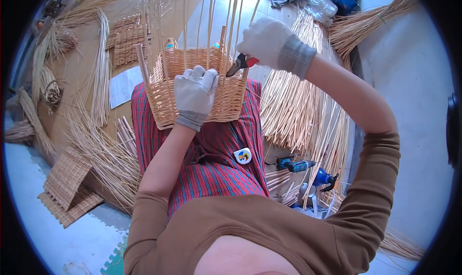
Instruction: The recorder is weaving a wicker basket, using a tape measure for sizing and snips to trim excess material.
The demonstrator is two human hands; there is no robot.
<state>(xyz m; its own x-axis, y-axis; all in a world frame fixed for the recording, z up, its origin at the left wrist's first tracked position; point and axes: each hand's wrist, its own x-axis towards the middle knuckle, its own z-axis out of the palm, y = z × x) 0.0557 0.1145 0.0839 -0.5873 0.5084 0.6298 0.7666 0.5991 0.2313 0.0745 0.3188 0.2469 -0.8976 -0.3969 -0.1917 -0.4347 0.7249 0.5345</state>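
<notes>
A partly woven wicker basket (162, 103) rests on my lap, with tall upright stakes (185, 25) rising from its walls. My left hand (194, 93), in a pale glove with a grey cuff, closes over the upper edge of the near wall; its fingertips are partly hidden. Pruning shears (236, 65) with a red handle are in my right hand (267, 43), gloved the same way. Their dark blades point down and left at the near wall's rim, close to the right corner and just right of my left hand.
A round white tape measure (243, 155) lies on the striped red cloth (216, 181) over my lap. Bundles of cane strips (296, 106) spread at right, with a blue cordless drill (294, 165) nearby. Woven panels (70, 179) and loose cane (103, 154) lie at left.
</notes>
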